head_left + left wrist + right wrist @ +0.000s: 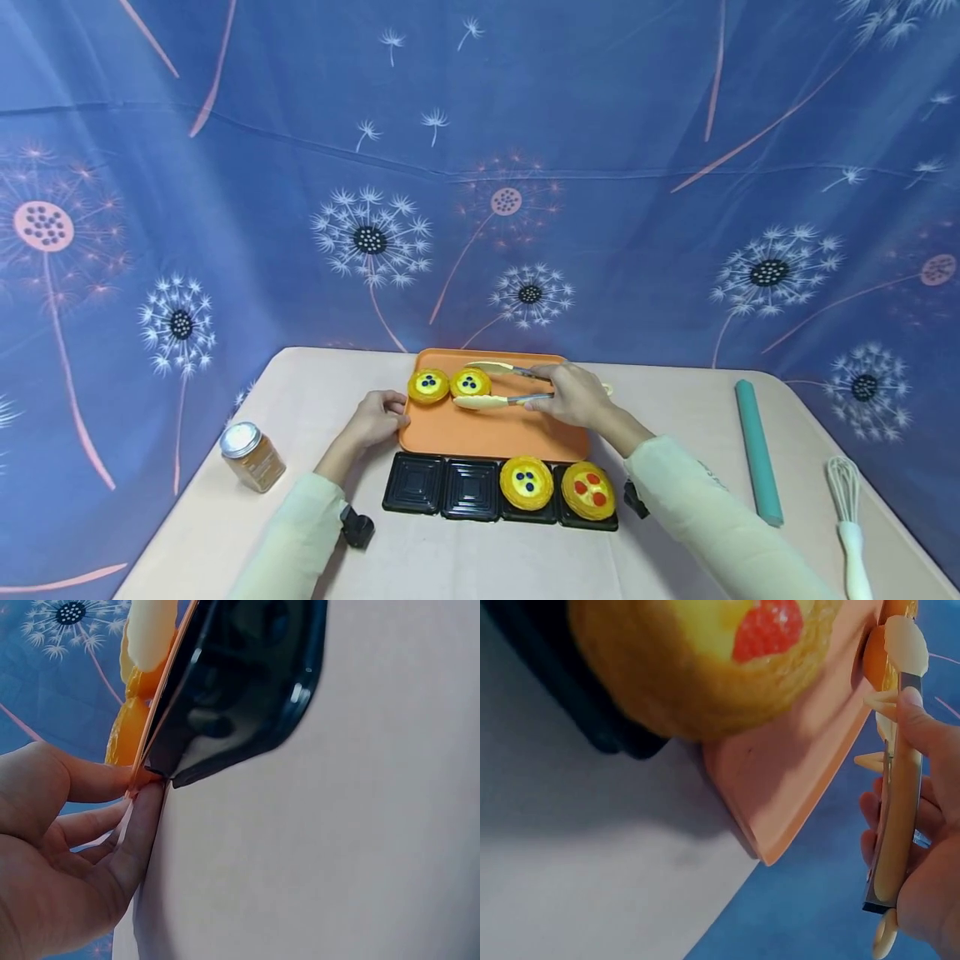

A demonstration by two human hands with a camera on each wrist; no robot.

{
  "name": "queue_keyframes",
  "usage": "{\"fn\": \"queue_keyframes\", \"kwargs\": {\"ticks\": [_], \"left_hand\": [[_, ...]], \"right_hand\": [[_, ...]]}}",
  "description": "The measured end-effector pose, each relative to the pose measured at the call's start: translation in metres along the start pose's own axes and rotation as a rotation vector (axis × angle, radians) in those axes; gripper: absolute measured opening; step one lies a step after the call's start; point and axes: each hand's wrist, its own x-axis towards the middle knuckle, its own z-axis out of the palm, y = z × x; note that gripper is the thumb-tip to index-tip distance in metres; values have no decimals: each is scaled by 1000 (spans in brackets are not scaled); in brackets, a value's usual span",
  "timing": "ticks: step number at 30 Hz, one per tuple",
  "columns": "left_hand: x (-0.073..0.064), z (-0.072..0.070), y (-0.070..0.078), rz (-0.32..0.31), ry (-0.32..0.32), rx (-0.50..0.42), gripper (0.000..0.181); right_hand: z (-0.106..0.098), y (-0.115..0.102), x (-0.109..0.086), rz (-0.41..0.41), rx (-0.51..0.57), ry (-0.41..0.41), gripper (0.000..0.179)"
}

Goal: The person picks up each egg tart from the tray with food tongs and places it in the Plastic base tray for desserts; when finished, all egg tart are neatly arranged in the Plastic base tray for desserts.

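My right hand [573,395] grips a pair of tongs [517,400] with cream tips. The tips stand apart on either side of a blueberry-topped tart [471,382]; whether they touch it I cannot tell. Left of it, a second blueberry tart [429,386] sits on the same orange tray [487,433]. At the tray's left edge, my left hand [378,417] pinches the rim between thumb and fingers, as the left wrist view shows. In front lies a row of black square trays [472,488]. One bears a blueberry tart [527,483], the rightmost a red-topped tart [588,491].
A jar with a silver lid [252,456] stands on the left of the table. Toward the right lie a teal rolled cylinder [759,454] and a whisk [850,525] with a white handle. A blue dandelion-print cloth [637,250] hangs behind the table.
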Motion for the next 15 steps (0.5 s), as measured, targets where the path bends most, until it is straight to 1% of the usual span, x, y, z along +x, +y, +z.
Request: {"fn": "queue_keyframes", "kwargs": {"ticks": [7, 15], "left_hand": [[0, 2, 2, 13, -4, -7, 33], [0, 1, -1, 9, 3, 8, 33]], "right_hand": [[-4, -2, -2, 1, -5, 47, 59], [-13, -4, -3, -19, -19, 61, 59]]}}
